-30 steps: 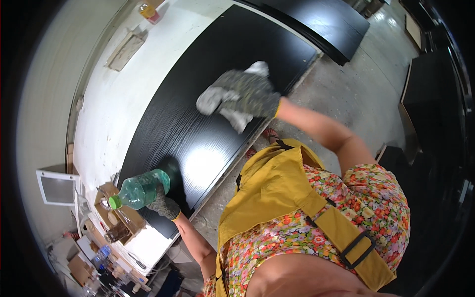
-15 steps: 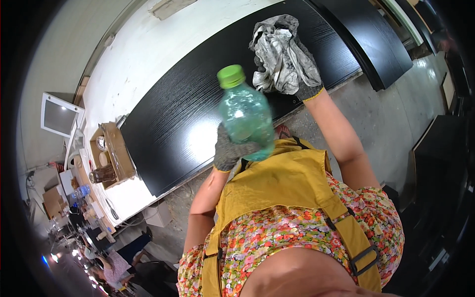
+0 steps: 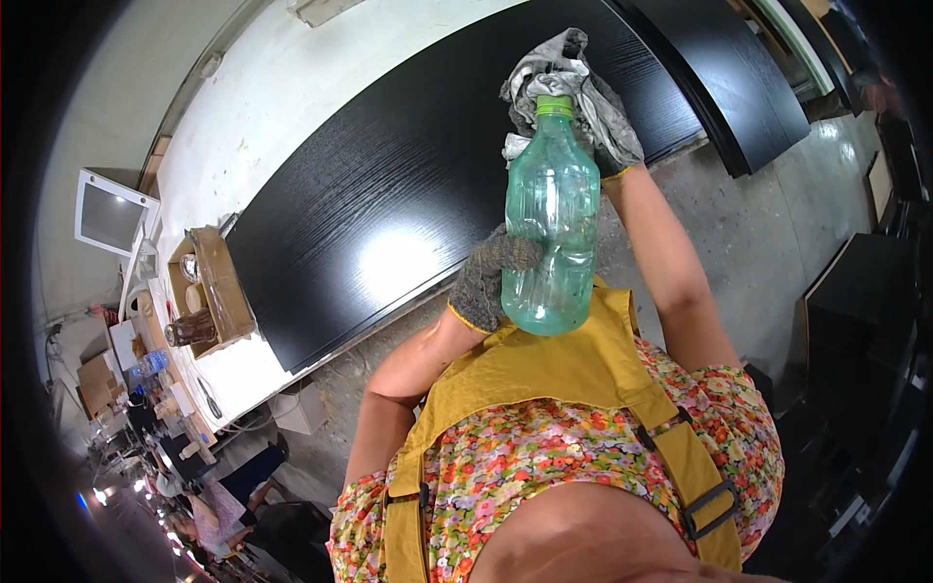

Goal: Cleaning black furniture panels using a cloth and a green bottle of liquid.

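My left hand (image 3: 491,277), in a grey knit glove, grips a clear green plastic bottle (image 3: 550,209) with a green cap, held upright in front of my chest. The bottle's cap sits close to a crumpled grey rag (image 3: 554,73). My right hand (image 3: 612,131), also gloved, clutches that rag just above the near edge of a long black wood-grain panel (image 3: 389,194). The panel lies flat on a white worktable (image 3: 262,107).
A second black panel (image 3: 739,78) lies to the right. An open cardboard box (image 3: 209,291) with small items stands at the panel's left end, beside a white tray (image 3: 115,214). Grey concrete floor (image 3: 768,233) runs along the table. Dark boards (image 3: 865,311) stand at the right.
My left hand has raised the bottle from low on the left up before my chest, cap now near the rag. My right hand has lifted the rag off the panel.
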The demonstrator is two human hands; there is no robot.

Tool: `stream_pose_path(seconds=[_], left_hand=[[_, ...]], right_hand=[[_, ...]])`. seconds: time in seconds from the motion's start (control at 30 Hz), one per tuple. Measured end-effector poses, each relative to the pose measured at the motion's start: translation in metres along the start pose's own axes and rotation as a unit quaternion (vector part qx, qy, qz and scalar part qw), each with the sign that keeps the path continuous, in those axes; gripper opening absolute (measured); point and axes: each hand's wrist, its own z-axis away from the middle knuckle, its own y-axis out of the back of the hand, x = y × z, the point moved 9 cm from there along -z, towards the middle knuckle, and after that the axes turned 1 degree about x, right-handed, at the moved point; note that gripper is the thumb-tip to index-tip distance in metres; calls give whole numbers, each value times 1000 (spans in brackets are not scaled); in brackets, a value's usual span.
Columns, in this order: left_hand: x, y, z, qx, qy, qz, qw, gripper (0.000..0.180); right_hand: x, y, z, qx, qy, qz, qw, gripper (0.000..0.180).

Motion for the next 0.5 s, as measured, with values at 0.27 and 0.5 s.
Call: stream_pose_path(seconds=[0.27, 0.5], left_hand=[[-2, -7, 2, 8, 30, 87, 996, 43], [55, -17, -12, 58, -155, -488, 857, 75]], right_hand=[[9, -6, -10, -56, -19, -108, 992, 38], [4, -12, -12, -92, 8, -193, 977, 35]])
